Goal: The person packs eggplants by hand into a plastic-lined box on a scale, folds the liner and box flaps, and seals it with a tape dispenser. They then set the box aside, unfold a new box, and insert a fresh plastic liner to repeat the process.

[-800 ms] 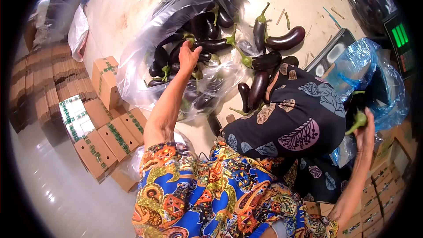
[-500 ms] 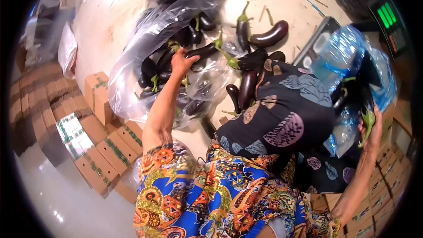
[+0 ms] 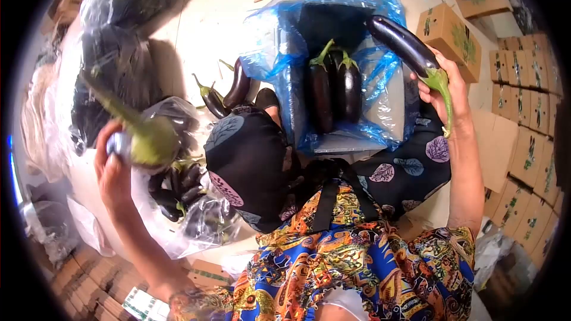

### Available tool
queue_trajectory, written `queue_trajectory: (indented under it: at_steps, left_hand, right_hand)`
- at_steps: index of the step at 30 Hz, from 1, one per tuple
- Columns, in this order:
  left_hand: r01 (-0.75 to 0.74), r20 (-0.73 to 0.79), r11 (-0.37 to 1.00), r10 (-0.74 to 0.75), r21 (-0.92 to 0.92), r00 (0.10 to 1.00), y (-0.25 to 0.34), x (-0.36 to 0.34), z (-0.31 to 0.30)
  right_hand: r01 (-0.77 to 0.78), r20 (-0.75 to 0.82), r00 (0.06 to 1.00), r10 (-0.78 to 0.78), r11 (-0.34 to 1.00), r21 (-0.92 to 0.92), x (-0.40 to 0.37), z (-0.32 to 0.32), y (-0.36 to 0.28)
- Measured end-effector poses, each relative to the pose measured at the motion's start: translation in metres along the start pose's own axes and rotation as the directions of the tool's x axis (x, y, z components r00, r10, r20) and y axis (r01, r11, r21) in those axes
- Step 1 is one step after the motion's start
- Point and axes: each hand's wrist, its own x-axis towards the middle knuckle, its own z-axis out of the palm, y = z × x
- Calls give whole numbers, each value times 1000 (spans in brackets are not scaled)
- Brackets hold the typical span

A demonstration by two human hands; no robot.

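Note:
My right hand grips a long dark eggplant by its green stem end, held above the right side of a blue plastic bag. Two eggplants lie inside that bag. My left hand holds another eggplant with its green cap and stem pointing at the camera, blurred, over a clear plastic bag with several eggplants in it.
Loose eggplants lie on the pale floor by my knee. Cardboard boxes are stacked at the right and one box stands near the blue bag. Dark filled bags sit at the upper left.
The view has swung to the right. My left hand has lifted an eggplant out of the clear bag. My right hand has brought its eggplant up over the blue bag.

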Motion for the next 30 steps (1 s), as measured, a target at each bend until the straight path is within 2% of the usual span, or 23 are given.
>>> queue_trajectory:
  at_steps: [2, 4, 5, 7, 8, 9, 11, 13, 15, 16, 19, 20, 21, 22, 23, 24, 27, 28, 29, 30]
  left_hand:
    - [-75, 161, 989, 54, 128, 986, 47, 58, 70]
    - [-118, 290, 975, 60, 188, 955, 62, 109, 140]
    - [-110, 401, 969, 12, 222, 916, 72, 123, 167]
    - [-104, 619, 992, 40, 67, 784, 66, 157, 215]
    - [-146, 728, 985, 31, 95, 685, 58, 177, 232]
    - [-193, 800, 980, 78, 48, 594, 54, 189, 252]
    - [-264, 869, 964, 103, 33, 485, 46, 207, 288]
    - [-369, 914, 928, 103, 54, 392, 38, 224, 311]
    - [-404, 925, 909, 63, 102, 375, 34, 238, 331]
    - [-246, 934, 968, 39, 53, 355, 23, 246, 338]
    - [-124, 952, 991, -2, 43, 308, 2, 253, 350]
    - [-411, 945, 911, 116, 20, 304, -10, 255, 354]
    - [-600, 956, 794, 88, 102, 279, -12, 255, 356]
    - [-806, 951, 578, 157, 131, 268, -21, 255, 353]
    - [-937, 946, 309, 223, 162, 237, -28, 254, 349]
    - [-936, 936, 246, 182, 253, 301, -11, 239, 344]
    - [-831, 720, 520, 500, 197, 482, 22, 212, 339]
    - [-860, 730, 479, 523, 176, 441, 39, 206, 337]
    - [-888, 739, 434, 547, 153, 395, 55, 200, 334]
    - [-937, 806, 306, 503, 171, 311, 66, 193, 331]
  right_hand:
    - [51, -25, 998, -52, 999, -19, -2, -4, -1]
    - [91, -30, 995, -93, 992, -85, 2, -14, -16]
    - [93, -13, 995, -95, 992, -87, 2, -16, -17]
    - [99, 18, 995, -98, 990, -101, 2, -19, -23]
    - [105, 19, 994, -103, 988, -111, 0, -16, -28]
    - [105, 13, 994, -104, 987, -120, 0, -16, -31]
    - [103, 2, 995, -104, 985, -137, 0, -17, -33]
    - [83, 11, 997, -82, 988, -128, -1, -13, -38]
    - [65, 11, 998, -64, 988, -139, -1, -11, -42]
    - [52, -4, 999, -52, 994, -96, 0, -12, -41]
    - [77, 0, 997, -77, 992, -101, -5, -5, -49]
    - [68, -14, 997, -70, 987, -143, -4, -4, -50]
    - [56, -22, 998, -60, 987, -149, -5, -3, -52]
    - [46, -27, 998, -51, 986, -158, -6, -2, -53]
    - [38, -32, 999, -44, 985, -170, -7, -2, -55]
    - [25, -47, 998, -35, 978, -207, -9, -1, -54]
    - [57, -4, 998, -60, 974, -221, -11, 4, -54]
    - [36, -4, 999, -38, 971, -235, -12, 9, -56]
    - [13, 89, 996, 10, 969, -248, -15, 5, -60]
    - [33, 87, 996, -13, 971, -236, -18, 17, -62]
